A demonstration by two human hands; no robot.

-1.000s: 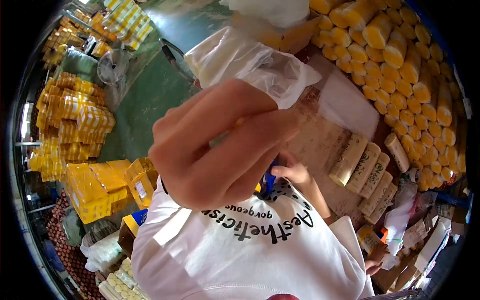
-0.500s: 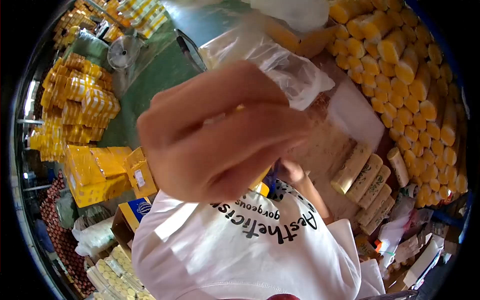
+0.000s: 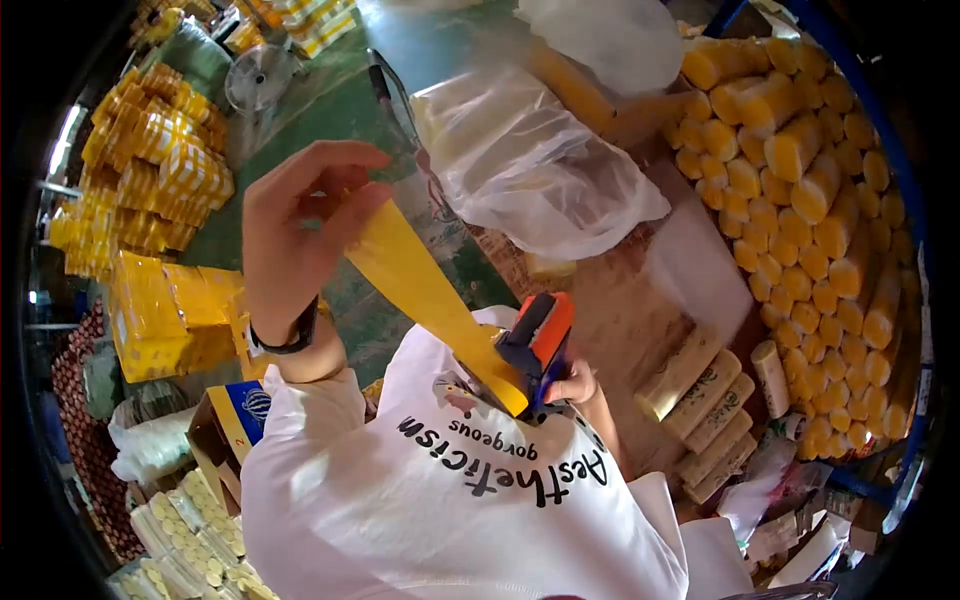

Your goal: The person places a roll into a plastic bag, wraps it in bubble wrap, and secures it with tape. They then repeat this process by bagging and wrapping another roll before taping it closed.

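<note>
My left hand [image 3: 310, 210], with a dark band on its wrist, is closed on the free end of a strip of yellow packing tape [image 3: 425, 290]. The strip stretches taut and slanting down across the front of the white shirt to an orange and dark blue tape dispenser [image 3: 540, 335]. My right hand [image 3: 572, 385] grips this dispenser close to my chest; most of its fingers are hidden behind it. Beyond the hands, a clear plastic bag [image 3: 530, 150] lies over a pale block on the work surface.
Wrapped cylindrical rolls [image 3: 700, 380] lie side by side on the brown surface [image 3: 600, 330] at right. Behind them rises a tall stack of yellow-ended rolls [image 3: 800, 200]. Taped yellow boxes [image 3: 170, 310] and a fan [image 3: 260, 78] stand at left, with an open carton [image 3: 215, 430] nearer me.
My left hand, earlier large and blurred close to the camera, has moved left and away from it. The stretched tape and the dispenser in my right hand now show plainly.
</note>
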